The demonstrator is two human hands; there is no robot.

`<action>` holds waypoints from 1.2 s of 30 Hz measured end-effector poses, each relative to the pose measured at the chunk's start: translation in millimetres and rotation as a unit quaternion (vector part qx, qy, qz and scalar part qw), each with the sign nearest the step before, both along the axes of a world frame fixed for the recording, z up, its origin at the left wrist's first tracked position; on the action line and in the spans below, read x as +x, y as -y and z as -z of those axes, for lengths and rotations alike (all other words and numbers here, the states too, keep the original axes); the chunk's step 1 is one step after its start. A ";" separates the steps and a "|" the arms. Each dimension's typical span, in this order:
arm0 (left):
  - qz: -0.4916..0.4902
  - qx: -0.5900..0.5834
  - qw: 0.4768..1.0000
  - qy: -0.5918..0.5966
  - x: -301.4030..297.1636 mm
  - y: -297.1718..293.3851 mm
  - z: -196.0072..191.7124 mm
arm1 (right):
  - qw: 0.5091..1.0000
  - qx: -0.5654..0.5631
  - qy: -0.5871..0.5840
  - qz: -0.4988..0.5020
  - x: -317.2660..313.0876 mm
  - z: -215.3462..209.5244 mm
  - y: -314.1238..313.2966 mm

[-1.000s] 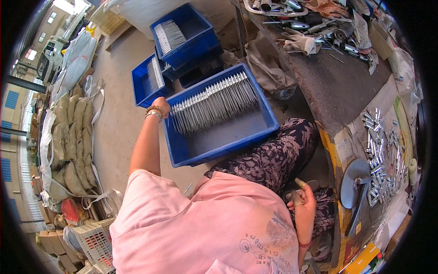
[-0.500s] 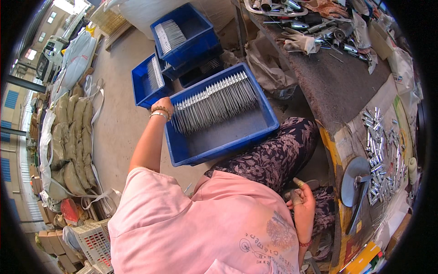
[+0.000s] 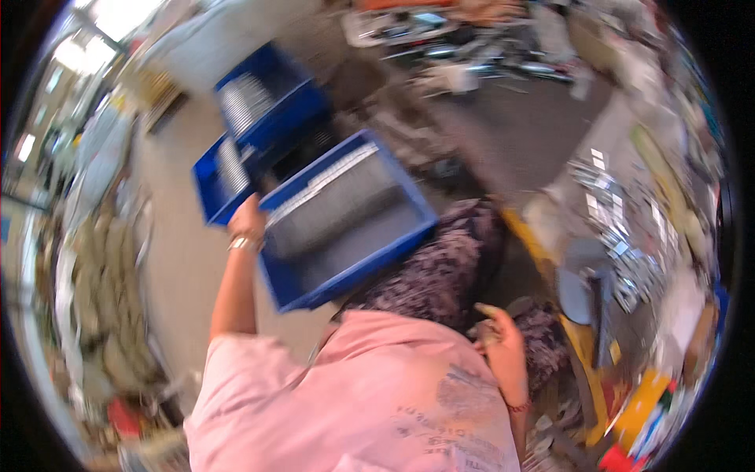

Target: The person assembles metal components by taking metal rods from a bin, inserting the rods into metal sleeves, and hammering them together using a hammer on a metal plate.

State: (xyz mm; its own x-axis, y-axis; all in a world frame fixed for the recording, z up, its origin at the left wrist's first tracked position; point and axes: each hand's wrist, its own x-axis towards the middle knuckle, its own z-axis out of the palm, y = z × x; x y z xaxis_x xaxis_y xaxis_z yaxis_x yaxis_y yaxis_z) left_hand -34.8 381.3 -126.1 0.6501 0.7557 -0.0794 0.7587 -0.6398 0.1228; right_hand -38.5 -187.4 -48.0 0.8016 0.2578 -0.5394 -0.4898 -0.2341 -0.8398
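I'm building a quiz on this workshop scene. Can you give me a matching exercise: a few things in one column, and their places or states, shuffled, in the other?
1. left hand
2. right hand
3. large blue tray
4. two smaller blue trays

A. on the floor farther off, holding metal pieces
B. by the patterned trouser leg
C. on the large tray's left rim
D. in front of the person, rows of metal rods inside

Pairs: 1-C, 2-B, 3-D, 4-A

A big bin sits on the floor before the person's knees, rods lying in it. The left hand touches its left rim. Two smaller bins stand behind it. The right hand rests on the lap, the cluttered surface to its right.
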 end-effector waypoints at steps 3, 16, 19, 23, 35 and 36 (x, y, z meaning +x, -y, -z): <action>0.074 -0.002 0.984 0.160 34.0 21.2 -18.2 | 0.993 -0.037 0.102 -0.044 -1.2 9.5 -3.9; 0.619 -0.285 0.676 0.281 219.4 381.2 -176.0 | 0.985 -0.059 0.159 0.022 -20.1 -31.6 20.7; 0.657 -0.235 0.668 0.257 244.4 421.9 -165.4 | 0.983 -0.056 0.168 0.056 -27.7 -49.1 38.4; 0.696 -0.128 0.657 0.262 264.5 449.1 -149.5 | 0.971 -0.076 0.209 0.089 -36.8 -73.9 64.7; 0.472 -0.505 0.675 0.259 230.8 419.3 -150.7 | 0.888 -0.263 0.239 0.292 -11.0 -124.9 187.0; 0.476 -0.481 0.677 0.289 221.9 417.6 -149.4 | 0.828 -0.385 0.301 0.275 1.3 -119.3 212.0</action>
State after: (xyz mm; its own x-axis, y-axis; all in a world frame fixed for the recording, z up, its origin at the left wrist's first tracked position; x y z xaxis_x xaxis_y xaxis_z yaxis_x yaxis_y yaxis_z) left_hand 187.1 -36.3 23.3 0.9386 -0.2487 0.2390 -0.2946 -0.2176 0.9305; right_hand -37.2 -399.4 71.3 0.8674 -0.4694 0.1648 -0.2470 -0.6939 -0.6764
